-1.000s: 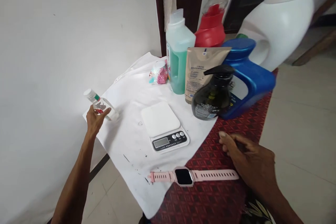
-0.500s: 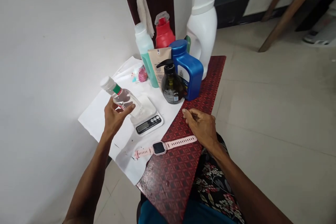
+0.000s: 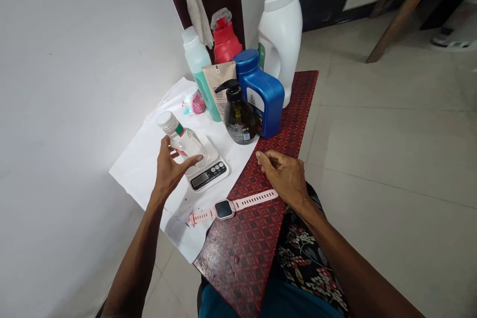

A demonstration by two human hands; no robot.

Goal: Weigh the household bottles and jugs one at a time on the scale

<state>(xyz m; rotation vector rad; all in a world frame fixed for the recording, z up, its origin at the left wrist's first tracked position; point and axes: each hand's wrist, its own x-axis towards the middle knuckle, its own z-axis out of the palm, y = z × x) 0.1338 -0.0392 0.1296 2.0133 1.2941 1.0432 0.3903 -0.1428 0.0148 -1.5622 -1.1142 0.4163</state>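
My left hand (image 3: 169,166) is wrapped round a clear bottle (image 3: 192,145) with a white cap and a green band, its thumb along the near side. The bottle leans slightly over the white platform of a digital kitchen scale (image 3: 209,176); whether its base rests fully there I cannot tell. On the patterned red table edge lies my right hand (image 3: 285,176), fingers curled in, with nothing visible in them. Close to it, a pink-strapped smartwatch (image 3: 224,209) is stretched out flat, partly on white paper (image 3: 137,159) and partly on the red tabletop (image 3: 238,253).
Behind the scale stand a dark pump bottle (image 3: 240,121), a beige tube (image 3: 219,79), a blue bottle (image 3: 274,99), a green liquid bottle (image 3: 203,74), a red bottle (image 3: 226,44) and a tall white jug (image 3: 285,30). A small pink packet (image 3: 197,103) lies near the wall.
My left hand has brought the bottle rightward and more upright over the scale's platform. The right hand stays curled at the table edge. The view has shifted slightly.
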